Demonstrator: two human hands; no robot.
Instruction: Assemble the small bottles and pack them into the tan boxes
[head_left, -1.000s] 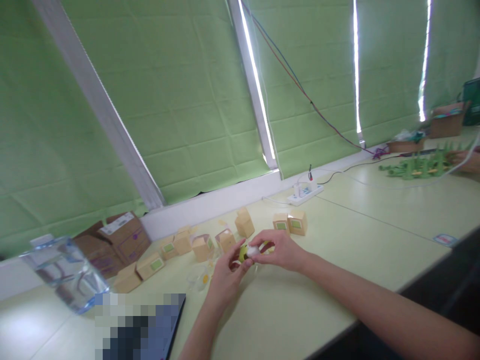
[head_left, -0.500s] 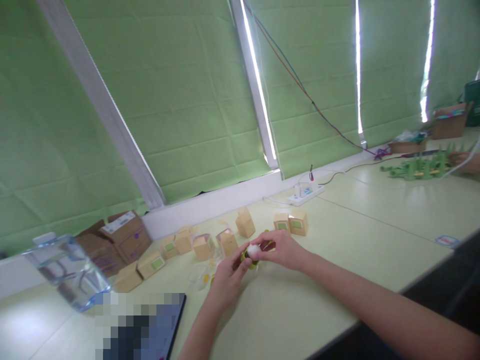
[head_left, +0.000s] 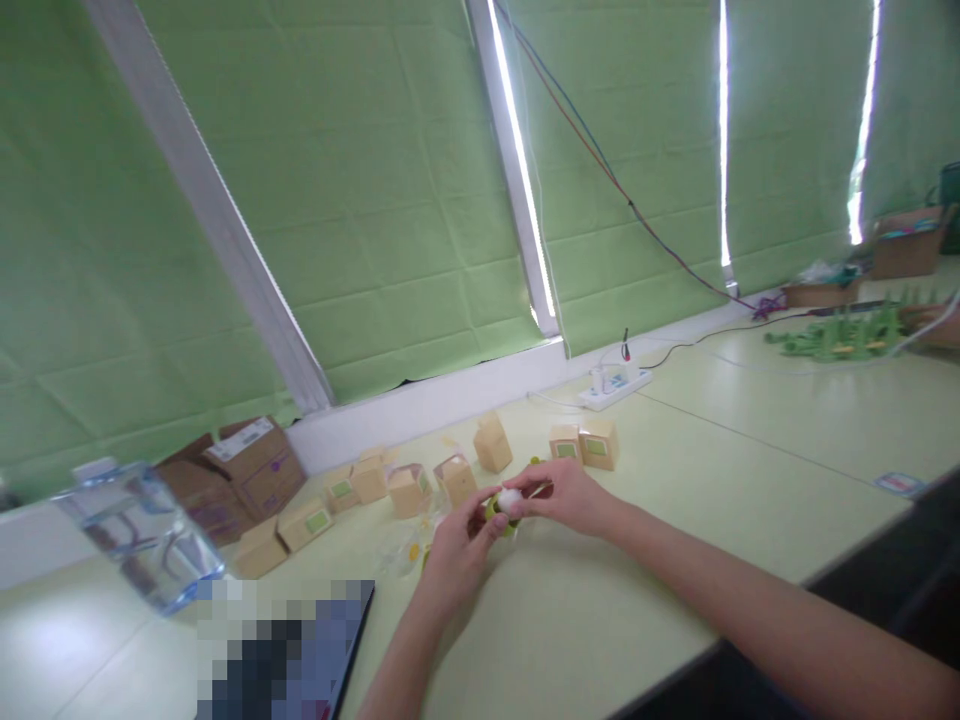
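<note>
My left hand (head_left: 466, 545) is closed round a small yellow-green cup-like thing (head_left: 495, 508) above the pale table. Between the fingertips of my right hand (head_left: 559, 495) is a white fluffy ball (head_left: 511, 502), which looks like cotton. The ball sits at the opening of the yellow-green thing; how deep it goes in I cannot tell. Behind my hands stand small tan cardboard boxes (head_left: 491, 444), some with open flaps. Clear plastic pieces with yellow bits (head_left: 405, 553) lie left of my left hand.
A large water bottle (head_left: 142, 540) and an open brown carton (head_left: 236, 480) stand on the left. A pixelated dark flat object (head_left: 289, 650) lies at the front left. A power strip (head_left: 616, 386) is at the back. Far right, another person's hand (head_left: 934, 325) is beside green plastic parts (head_left: 847, 335).
My hands stay together, with the white ball at the yellow-green thing's opening. The camera view has shifted slightly; little else differs.
</note>
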